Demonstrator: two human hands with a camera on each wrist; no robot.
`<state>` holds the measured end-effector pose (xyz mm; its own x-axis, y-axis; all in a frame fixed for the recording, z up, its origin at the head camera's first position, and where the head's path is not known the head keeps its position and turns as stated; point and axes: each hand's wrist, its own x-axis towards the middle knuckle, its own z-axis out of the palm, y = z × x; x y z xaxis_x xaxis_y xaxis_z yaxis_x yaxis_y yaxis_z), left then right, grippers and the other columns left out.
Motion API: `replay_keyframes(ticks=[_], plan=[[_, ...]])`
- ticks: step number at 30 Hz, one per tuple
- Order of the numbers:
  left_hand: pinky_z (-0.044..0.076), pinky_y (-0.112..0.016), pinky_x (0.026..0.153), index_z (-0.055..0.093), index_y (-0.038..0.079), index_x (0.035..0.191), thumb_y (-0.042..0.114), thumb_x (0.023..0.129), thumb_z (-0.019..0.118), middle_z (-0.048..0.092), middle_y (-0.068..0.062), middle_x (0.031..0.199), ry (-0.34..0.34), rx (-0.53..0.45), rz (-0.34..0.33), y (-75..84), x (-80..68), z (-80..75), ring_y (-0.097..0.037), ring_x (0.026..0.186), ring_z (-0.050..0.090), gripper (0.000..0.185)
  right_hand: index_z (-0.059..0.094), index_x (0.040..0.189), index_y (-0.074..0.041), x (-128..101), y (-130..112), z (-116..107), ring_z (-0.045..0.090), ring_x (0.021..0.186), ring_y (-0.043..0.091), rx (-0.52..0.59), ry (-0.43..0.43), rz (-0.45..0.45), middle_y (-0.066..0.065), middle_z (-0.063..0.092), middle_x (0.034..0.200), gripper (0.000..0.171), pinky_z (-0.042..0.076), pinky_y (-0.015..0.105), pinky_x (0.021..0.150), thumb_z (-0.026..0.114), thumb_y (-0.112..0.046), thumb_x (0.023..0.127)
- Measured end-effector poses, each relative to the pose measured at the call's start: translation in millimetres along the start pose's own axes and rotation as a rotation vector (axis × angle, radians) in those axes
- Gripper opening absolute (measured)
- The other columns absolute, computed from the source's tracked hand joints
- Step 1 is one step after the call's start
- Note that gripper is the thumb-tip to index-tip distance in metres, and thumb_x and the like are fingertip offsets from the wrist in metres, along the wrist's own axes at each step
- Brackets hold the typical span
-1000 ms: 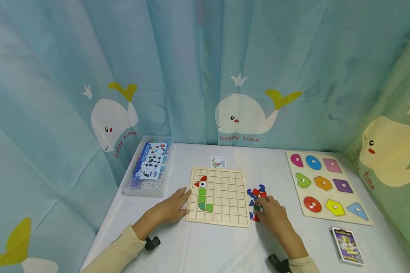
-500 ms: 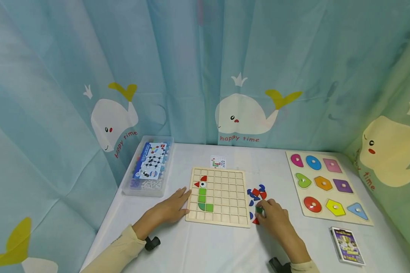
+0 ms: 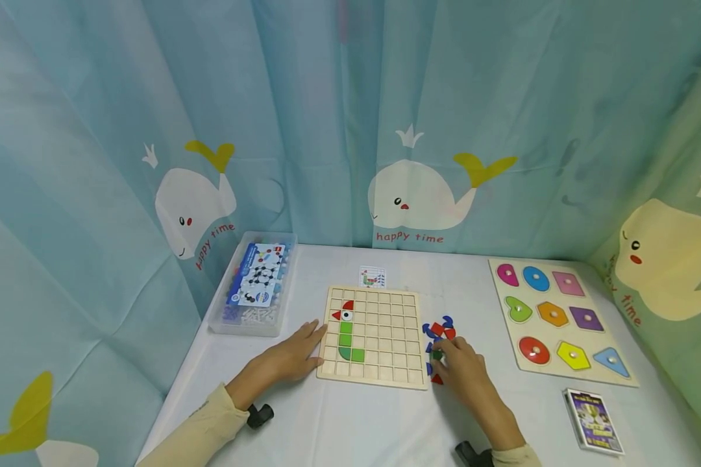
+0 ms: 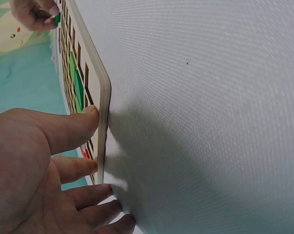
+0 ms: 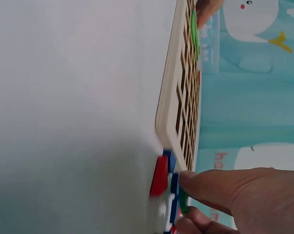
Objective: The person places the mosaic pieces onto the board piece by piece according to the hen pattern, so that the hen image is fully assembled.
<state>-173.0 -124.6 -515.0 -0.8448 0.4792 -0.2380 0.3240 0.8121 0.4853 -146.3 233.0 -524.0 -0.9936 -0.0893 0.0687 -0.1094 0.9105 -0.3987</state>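
Observation:
A wooden grid board [image 3: 385, 337] lies flat on the white table, with red and green pieces [image 3: 346, 334] in its left columns. My left hand [image 3: 309, 340] rests flat beside it, and its straight fingers [image 4: 83, 119] touch the board's left edge [image 4: 104, 97]. Right of the board is a small heap of red and blue pieces [image 3: 438, 329]. My right hand [image 3: 442, 357] pinches a green piece [image 3: 437, 355] over that heap, close to the board's right edge. The right wrist view shows the green piece [image 5: 184, 200] at my fingertip, next to a red piece [image 5: 161, 175].
A clear plastic box [image 3: 254, 285] of small parts stands at the back left. A pattern card [image 3: 372, 277] lies behind the board. A shape puzzle board [image 3: 557, 318] and a card box [image 3: 592, 418] sit on the right. Whale-print curtains close in three sides.
My right hand has shifted slightly left toward the board, still pinching the green piece. The left hand has not moved.

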Motion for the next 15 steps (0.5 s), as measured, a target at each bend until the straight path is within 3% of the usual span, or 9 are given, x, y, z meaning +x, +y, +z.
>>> replay_keyframes(ticks=[15], plan=[[0.022,-0.049,0.118,0.027,0.004,0.158,0.026,0.102,0.060,0.019,-0.019,0.162,-0.005,0.014,-0.005,-0.1,0.2,0.6,-0.036,0.149,0.016,0.069,0.070,0.101,-0.008,10.1,-58.2,25.1,0.047,0.078,0.014,0.133,0.024,-0.248,0.003,0.057,0.093,0.025,0.045,0.033,0.067,0.084,-0.008,0.080]])
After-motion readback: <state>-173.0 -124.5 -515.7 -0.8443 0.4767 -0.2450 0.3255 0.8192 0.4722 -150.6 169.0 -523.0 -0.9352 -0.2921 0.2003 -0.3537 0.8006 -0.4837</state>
